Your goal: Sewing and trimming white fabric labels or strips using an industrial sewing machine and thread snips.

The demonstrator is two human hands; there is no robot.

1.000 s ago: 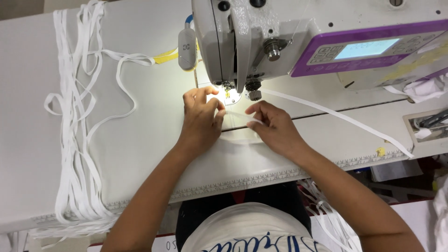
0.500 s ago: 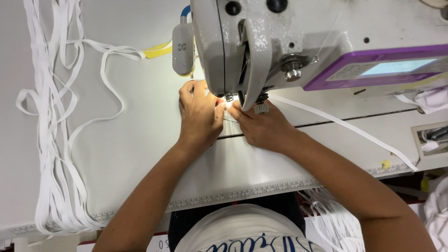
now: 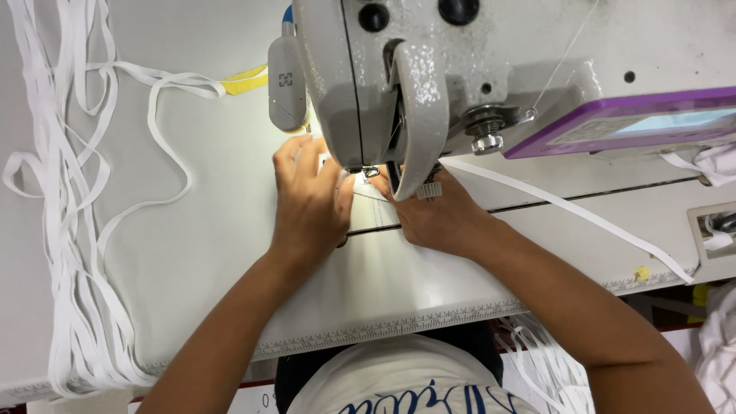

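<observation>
The step in hand looked like feeding a white elastic strap (image 3: 567, 205) under the needle of the sewing machine (image 3: 429, 84), with both hands pressed close at the presser foot. The left hand (image 3: 310, 203) lay flat on the desk (image 3: 192, 253), fingers extended and pressing down just left of the needle, apparently pinning the strap's end, though the piece beneath it was hidden. The right hand (image 3: 437, 215) sat just beside it, partly tucked under the machine head, fingers curled toward the foot; whether it pinched the strap or only pressed it could not be told. From the right hand the strap ran flat and taut away to the right, down toward the desk edge. It looked narrow, soft and limp, likely to twist, so the next move would call for steady, even guidance with fingertips kept clear of the needle. Well to the left of the left hand lay a loose heap of white straps (image 3: 69, 253).
</observation>
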